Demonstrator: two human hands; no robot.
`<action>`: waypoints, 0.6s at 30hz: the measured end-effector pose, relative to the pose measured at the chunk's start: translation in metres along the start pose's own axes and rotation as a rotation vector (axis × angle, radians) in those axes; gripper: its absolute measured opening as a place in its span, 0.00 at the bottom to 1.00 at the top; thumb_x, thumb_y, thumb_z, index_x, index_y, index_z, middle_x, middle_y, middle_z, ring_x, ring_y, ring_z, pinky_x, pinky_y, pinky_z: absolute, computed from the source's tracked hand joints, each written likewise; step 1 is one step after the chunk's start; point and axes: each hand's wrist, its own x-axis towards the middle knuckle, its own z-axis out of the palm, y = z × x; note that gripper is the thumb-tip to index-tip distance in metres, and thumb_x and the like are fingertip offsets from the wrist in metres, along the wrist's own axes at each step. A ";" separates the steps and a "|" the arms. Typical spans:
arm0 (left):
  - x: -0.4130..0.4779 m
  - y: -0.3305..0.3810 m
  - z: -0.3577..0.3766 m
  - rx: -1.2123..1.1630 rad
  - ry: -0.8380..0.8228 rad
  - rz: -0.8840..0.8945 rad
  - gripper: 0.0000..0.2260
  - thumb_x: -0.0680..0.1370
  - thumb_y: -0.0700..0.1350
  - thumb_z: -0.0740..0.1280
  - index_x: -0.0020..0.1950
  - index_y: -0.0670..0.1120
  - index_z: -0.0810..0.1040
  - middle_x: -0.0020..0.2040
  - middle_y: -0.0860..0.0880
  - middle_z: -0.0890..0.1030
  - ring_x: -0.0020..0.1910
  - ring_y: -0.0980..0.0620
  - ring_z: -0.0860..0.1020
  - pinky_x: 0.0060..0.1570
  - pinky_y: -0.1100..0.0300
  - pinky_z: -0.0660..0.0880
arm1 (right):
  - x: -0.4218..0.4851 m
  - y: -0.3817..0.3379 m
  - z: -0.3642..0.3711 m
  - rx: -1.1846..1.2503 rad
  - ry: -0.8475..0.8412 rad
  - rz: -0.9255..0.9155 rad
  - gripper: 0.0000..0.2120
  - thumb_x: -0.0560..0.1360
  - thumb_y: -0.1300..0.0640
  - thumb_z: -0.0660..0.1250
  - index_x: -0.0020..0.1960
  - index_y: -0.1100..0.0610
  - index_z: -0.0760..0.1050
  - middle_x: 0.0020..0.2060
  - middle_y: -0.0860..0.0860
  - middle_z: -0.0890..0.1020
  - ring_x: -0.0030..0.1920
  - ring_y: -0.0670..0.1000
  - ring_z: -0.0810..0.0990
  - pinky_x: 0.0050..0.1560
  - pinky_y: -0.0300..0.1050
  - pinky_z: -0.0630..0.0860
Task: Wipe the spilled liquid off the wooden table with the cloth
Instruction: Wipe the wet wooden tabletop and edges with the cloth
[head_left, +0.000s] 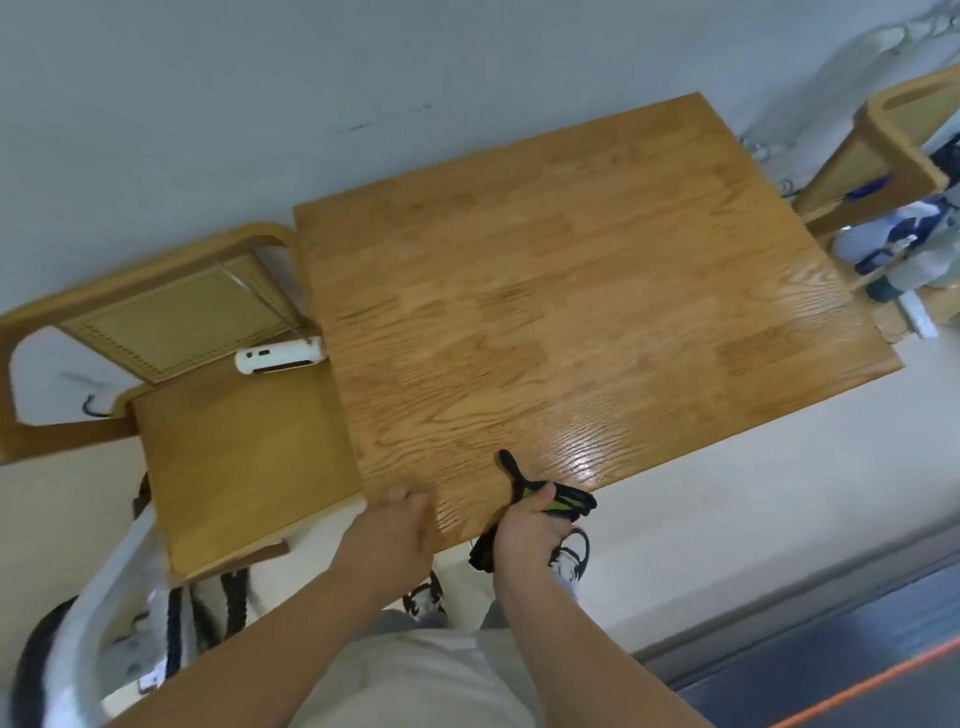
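Note:
The wooden table (571, 291) fills the middle of the view, seen from above. A glossy wet-looking sheen (582, 452) lies on the wood near the front edge. My right hand (530, 530) grips a black cloth with green patches (563, 501) at the table's front edge; part of the cloth lies on the wood and part hangs below my hand. My left hand (395, 525) rests on the front left corner of the table, fingers curled over the edge.
A wooden chair (228, 457) stands at the left with a white device (278, 354) on its seat. Another wooden chair (883, 150) at the right holds bottles and cloths (904, 249). My shoes (569, 558) show under the table edge. A grey step (831, 649) runs along the bottom right.

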 end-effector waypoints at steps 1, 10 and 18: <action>-0.007 -0.010 0.001 -0.011 -0.014 -0.021 0.14 0.78 0.46 0.63 0.64 0.49 0.74 0.62 0.50 0.74 0.58 0.48 0.77 0.49 0.58 0.74 | -0.012 0.011 0.008 -0.014 -0.013 0.021 0.32 0.84 0.39 0.53 0.72 0.67 0.62 0.68 0.64 0.73 0.66 0.63 0.74 0.62 0.54 0.69; -0.049 -0.057 0.034 -0.337 -0.030 -0.229 0.18 0.67 0.55 0.75 0.46 0.59 0.67 0.47 0.57 0.77 0.40 0.57 0.76 0.36 0.61 0.71 | -0.065 0.074 0.050 -0.051 -0.308 0.249 0.38 0.81 0.33 0.52 0.77 0.62 0.58 0.65 0.62 0.77 0.63 0.63 0.78 0.66 0.59 0.74; -0.032 -0.090 0.008 -0.214 0.085 -0.111 0.09 0.76 0.47 0.69 0.50 0.57 0.70 0.51 0.54 0.78 0.51 0.48 0.77 0.45 0.55 0.75 | -0.078 0.012 -0.014 -0.773 -0.747 0.153 0.30 0.81 0.35 0.59 0.55 0.63 0.78 0.37 0.59 0.85 0.37 0.57 0.81 0.40 0.46 0.78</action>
